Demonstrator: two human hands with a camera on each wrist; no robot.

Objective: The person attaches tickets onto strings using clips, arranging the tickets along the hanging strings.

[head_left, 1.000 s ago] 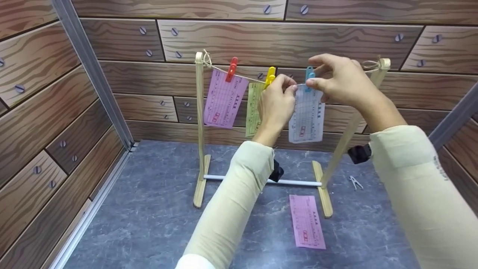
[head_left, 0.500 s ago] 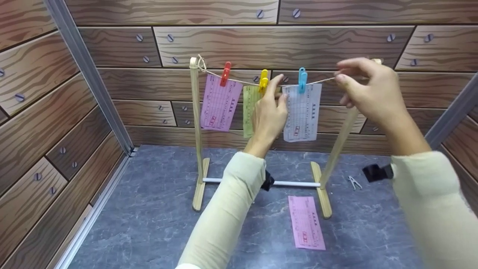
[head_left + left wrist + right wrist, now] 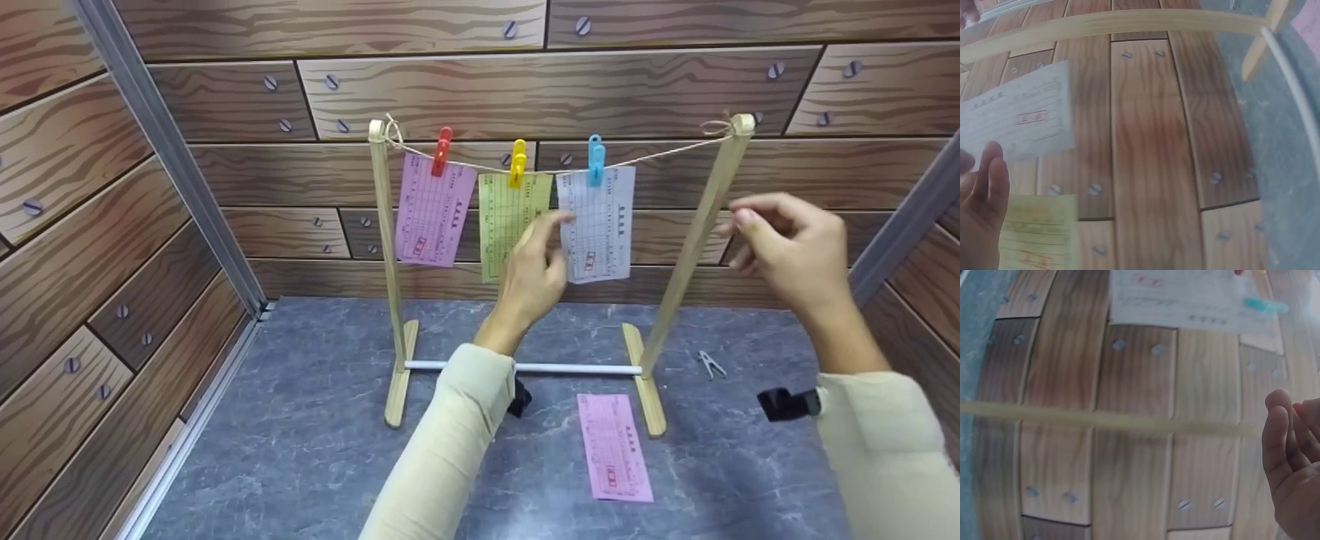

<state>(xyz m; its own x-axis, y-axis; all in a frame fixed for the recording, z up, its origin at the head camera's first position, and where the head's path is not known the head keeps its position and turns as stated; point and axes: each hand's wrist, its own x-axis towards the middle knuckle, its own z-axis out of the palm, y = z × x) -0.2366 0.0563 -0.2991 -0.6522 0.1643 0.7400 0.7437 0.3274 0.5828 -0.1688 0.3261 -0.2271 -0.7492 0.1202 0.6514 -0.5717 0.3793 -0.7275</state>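
Three paper slips hang from a string (image 3: 667,154) tied between two wooden posts. A red clothespin (image 3: 442,152) grips the pink slip (image 3: 433,214), a yellow clothespin (image 3: 517,163) the yellow-green slip (image 3: 499,217), and a blue clothespin (image 3: 596,160) the white slip (image 3: 604,225). My left hand (image 3: 531,274) is in front of the yellow-green and white slips, fingers loosely bent and holding nothing. Whether it touches the paper I cannot tell. To the right of the right post (image 3: 694,251), my right hand (image 3: 799,251) is raised with relaxed fingers, holding nothing.
A second pink slip (image 3: 615,448) lies flat on the grey marbled table (image 3: 300,457). Beyond the right foot (image 3: 649,405) of the stand lies a pale clothespin (image 3: 711,365). A white rod (image 3: 574,368) joins the stand's feet. Wood-patterned walls (image 3: 562,97) close in the back and sides.
My right hand has let go of the blue clothespin and moved right and down, past the right post. My left hand has released the white slip's corner and lowered.
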